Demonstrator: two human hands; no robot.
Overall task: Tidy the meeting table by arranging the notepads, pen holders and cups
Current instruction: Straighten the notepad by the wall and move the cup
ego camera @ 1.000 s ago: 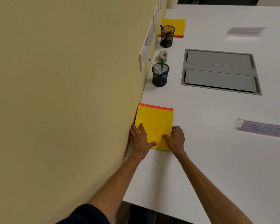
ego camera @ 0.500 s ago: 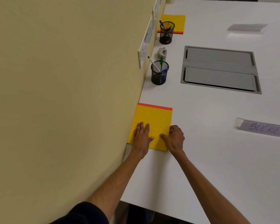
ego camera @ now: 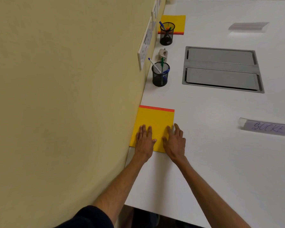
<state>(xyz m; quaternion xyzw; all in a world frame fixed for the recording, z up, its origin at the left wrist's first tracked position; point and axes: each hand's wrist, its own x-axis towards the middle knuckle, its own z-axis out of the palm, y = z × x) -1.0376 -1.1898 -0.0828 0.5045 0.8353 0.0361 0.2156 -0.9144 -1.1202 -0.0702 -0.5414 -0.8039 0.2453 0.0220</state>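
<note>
Progress seems well along: the near notepad (ego camera: 155, 122) lies squared against the partition (ego camera: 72, 96) at the desk (ego camera: 220, 145) edge. The left hand (ego camera: 144, 140) and right hand (ego camera: 174, 142) rest flat on it, fingers straight, gripping nothing. Beyond stand the near pen holder (ego camera: 160, 74) and far pen holder (ego camera: 166, 33), with a second notepad (ego camera: 176, 20) behind. The small grey object (ego camera: 163, 54) between them is too blurred to name.

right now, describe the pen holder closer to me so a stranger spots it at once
Find the grey hatch; left of it, along the beige wall, stand two black mesh pen holders. Yours is the nearer pen holder, level with the hatch's near half. It holds a white pen leaning toward the wall; the far pen holder holds an orange pen and stands by the far notepad.
</note>
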